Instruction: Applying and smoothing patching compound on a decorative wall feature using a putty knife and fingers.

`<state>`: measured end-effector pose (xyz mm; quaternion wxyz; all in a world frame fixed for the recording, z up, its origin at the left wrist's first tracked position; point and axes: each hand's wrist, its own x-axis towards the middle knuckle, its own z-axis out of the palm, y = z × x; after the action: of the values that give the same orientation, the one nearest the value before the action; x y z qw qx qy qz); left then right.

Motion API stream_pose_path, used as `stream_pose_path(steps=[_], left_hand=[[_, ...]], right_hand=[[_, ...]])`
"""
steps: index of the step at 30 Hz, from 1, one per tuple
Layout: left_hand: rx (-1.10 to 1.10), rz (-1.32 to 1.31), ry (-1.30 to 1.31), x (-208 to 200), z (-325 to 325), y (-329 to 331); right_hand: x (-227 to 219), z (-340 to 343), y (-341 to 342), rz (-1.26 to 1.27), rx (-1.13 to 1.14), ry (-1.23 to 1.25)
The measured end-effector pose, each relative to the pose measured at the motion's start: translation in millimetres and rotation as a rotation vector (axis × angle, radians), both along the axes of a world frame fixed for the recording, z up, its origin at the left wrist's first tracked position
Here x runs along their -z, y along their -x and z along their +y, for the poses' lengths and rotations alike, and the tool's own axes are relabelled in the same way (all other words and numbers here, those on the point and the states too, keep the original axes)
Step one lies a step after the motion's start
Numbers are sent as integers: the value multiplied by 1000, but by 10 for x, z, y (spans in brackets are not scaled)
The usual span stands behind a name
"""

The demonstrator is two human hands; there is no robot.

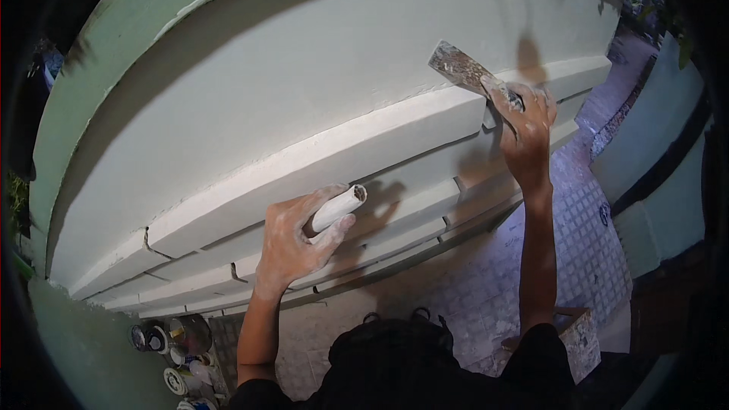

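My right hand (pixel 529 137) grips a putty knife (pixel 460 66), its wide blade smeared with white and pointing up to the left. The blade lies over the white wall (pixel 281 68), just above a raised ledge (pixel 334 150); whether it touches the surface I cannot tell. Lower down and to the left, my left hand (pixel 287 241) is closed around a white, hollow rolled tube (pixel 336 209), whose open end faces up and right. White dust or paste coats the fingers of both hands. What the tube is made of is unclear.
Below the upper ledge run more stepped mouldings (pixel 410 209) with dark notches. A green border (pixel 114 26) frames the wall's top and left. Several cans and tubs (pixel 176 380) stand at lower left. A spattered box (pixel 581 342) sits on the tiled floor (pixel 566 231) at lower right.
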<state>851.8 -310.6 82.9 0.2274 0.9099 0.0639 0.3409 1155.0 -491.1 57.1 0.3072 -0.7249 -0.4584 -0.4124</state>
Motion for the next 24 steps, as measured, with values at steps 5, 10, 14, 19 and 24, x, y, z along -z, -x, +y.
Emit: stream_pose_path(steps=[5, 10, 14, 19, 24], left_hand=[[-281, -10, 5, -138, -38, 193], [-326, 34, -613, -591, 253, 270], [-370, 280, -614, -520, 261, 263], [-125, 145, -634, -428, 227, -279], [93, -124, -687, -36, -209, -1652]], right_hand=[[-146, 128, 123, -64, -109, 34], [363, -333, 89, 150, -164, -275], [1012, -920, 374, 421, -4, -269], [1682, -1550, 835, 719, 59, -402], [1931, -1582, 1145, 719, 33, -377]])
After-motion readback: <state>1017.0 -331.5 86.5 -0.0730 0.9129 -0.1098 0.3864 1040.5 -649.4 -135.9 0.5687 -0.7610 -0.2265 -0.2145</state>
